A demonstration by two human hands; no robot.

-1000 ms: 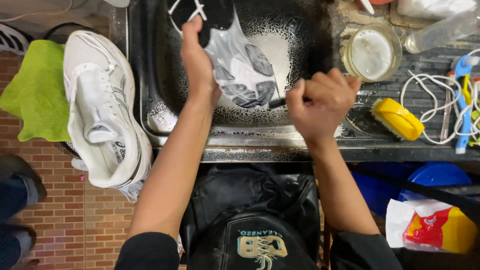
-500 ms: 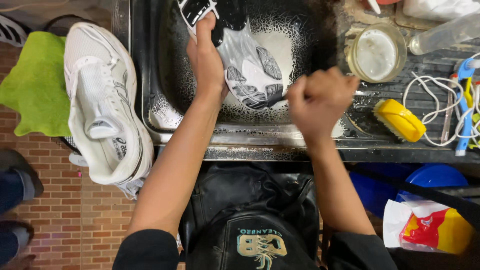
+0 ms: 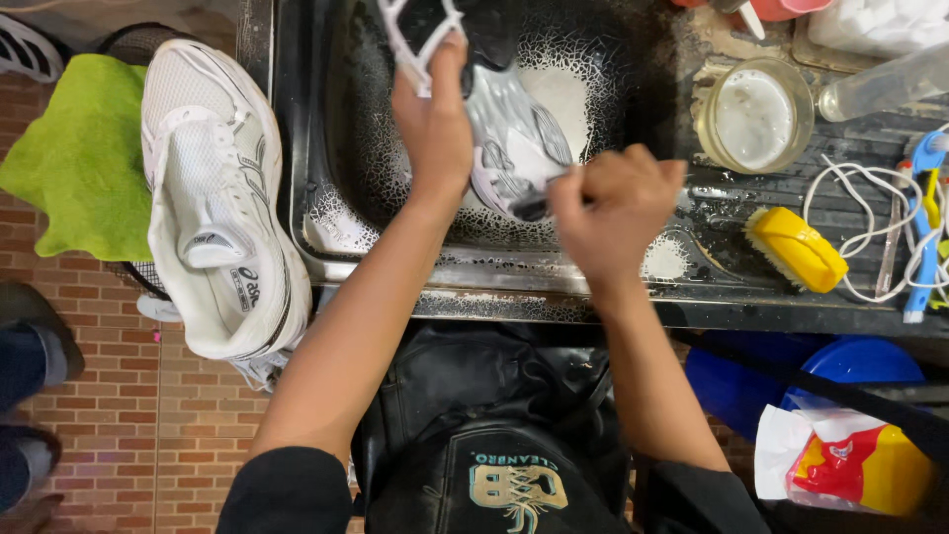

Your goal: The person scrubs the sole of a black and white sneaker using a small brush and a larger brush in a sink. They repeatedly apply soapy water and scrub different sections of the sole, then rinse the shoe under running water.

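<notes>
— Head view: left hand (image 3: pixel 433 127) clamps the soapy grey shoe (image 3: pixel 514 138) over the foam-streaked sink (image 3: pixel 316 213); right hand (image 3: pixel 618 203) is fisted round a dark brush handle (image 3: pixel 534 208) set against the shoe's side.

— How far along?

— Mid-scrub, I'd judge — suds cover it, no rinse yet. The white shoe (image 3: pixel 213 193) lies beside the sink on the left, looking dry. A yellow brush (image 3: pixel 796 247) sits idle on the right.
</notes>
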